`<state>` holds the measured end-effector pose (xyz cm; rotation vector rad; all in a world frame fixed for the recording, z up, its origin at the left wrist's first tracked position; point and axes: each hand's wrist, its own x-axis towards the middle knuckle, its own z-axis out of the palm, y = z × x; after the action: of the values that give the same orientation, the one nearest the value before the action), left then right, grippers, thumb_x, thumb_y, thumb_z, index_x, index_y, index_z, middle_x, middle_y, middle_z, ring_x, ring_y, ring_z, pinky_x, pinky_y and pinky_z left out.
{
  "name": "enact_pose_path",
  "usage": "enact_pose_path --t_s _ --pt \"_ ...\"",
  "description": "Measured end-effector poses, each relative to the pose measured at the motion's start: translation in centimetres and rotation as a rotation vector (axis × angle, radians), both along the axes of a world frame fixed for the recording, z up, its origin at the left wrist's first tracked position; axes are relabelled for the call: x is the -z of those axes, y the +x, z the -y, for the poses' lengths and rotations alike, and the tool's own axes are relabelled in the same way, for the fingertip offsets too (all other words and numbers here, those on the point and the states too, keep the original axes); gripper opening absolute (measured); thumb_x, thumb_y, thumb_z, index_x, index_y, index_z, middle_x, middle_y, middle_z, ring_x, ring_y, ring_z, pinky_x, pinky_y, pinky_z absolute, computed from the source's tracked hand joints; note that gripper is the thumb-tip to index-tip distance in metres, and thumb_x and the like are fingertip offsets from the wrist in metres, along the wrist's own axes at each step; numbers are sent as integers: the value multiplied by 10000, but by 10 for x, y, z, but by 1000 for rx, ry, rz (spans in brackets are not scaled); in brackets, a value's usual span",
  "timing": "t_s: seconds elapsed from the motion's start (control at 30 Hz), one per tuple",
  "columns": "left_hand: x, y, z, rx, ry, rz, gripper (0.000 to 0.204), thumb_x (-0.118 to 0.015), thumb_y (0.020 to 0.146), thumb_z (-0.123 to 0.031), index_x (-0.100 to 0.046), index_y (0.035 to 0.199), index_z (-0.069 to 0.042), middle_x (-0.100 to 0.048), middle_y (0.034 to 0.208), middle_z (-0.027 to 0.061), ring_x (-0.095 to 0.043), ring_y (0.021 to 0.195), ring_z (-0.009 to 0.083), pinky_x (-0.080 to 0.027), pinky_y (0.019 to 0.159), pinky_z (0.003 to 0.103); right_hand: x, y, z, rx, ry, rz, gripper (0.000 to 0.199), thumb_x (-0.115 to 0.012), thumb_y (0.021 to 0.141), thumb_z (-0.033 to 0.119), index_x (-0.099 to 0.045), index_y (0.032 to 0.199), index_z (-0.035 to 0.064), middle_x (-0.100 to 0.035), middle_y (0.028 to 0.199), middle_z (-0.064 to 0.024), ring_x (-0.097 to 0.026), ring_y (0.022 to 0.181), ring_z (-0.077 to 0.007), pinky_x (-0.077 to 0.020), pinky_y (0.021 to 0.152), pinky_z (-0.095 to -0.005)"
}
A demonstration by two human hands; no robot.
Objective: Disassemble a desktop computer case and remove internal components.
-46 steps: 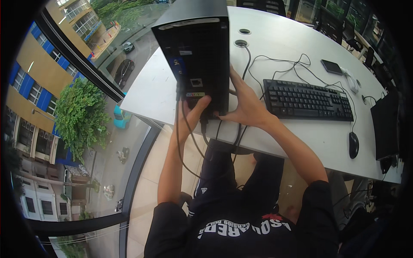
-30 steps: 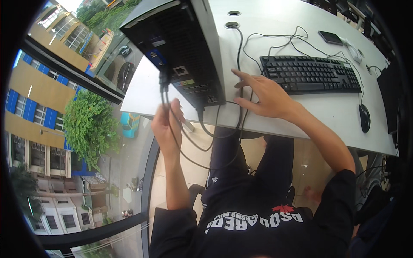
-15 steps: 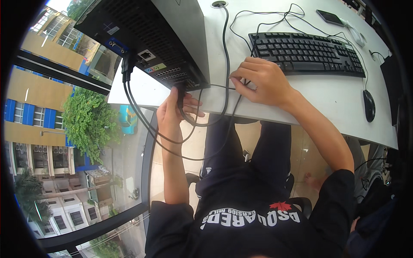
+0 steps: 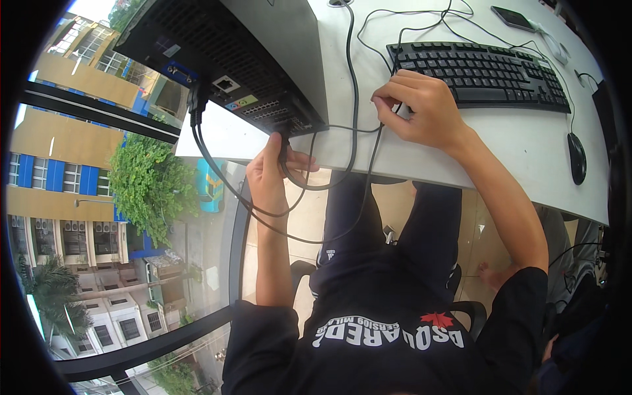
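A black desktop computer case lies at the near left corner of the white desk, its rear panel of ports facing me. My left hand is closed on a black cable plug at the lower corner of that panel. Thin black cables run across the desk from the case. My right hand rests on the desk and pinches one of them. Other cables loop down below the desk edge.
A black keyboard lies right of my right hand, a black mouse near the desk's right edge, a phone at the back. A floor-length window with a street far below is on the left. My legs and a chair are under the desk.
My left hand has risen from below the desk to the plug on the rear panel. The right hand slid off the case onto the desk and took a cable.
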<state>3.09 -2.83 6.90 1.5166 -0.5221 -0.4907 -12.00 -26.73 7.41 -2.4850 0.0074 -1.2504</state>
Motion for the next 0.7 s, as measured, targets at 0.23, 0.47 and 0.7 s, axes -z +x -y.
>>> enact_pose_path --t_s 0.23,0.47,0.7 --pt "1 -1 -4 43 -37 20 477 -483 1088 -348 -578 737 -38 -623 586 121 -620 499 186 -445 482 267 -5 -3 8 -7 94 29 16 -697 787 63 -705 773 69 -661 663 -17 -621 583 -163 -490 528 -289" --pt "-1 8 -10 167 -46 -47 522 -453 1090 -324 -636 754 31 -656 623 157 -652 507 219 -478 473 273 -11 -5 5 -31 209 -48 25 -712 795 55 -706 771 59 -652 652 -26 -618 558 -136 -461 489 -272" --pt "-4 -1 6 31 -73 -130 524 -536 1051 -383 -609 711 8 -589 536 135 -625 457 240 -468 455 294 -9 3 -4 -17 43 -24 46 -735 766 43 -701 769 75 -637 655 -27 -605 564 -150 -462 508 -281"
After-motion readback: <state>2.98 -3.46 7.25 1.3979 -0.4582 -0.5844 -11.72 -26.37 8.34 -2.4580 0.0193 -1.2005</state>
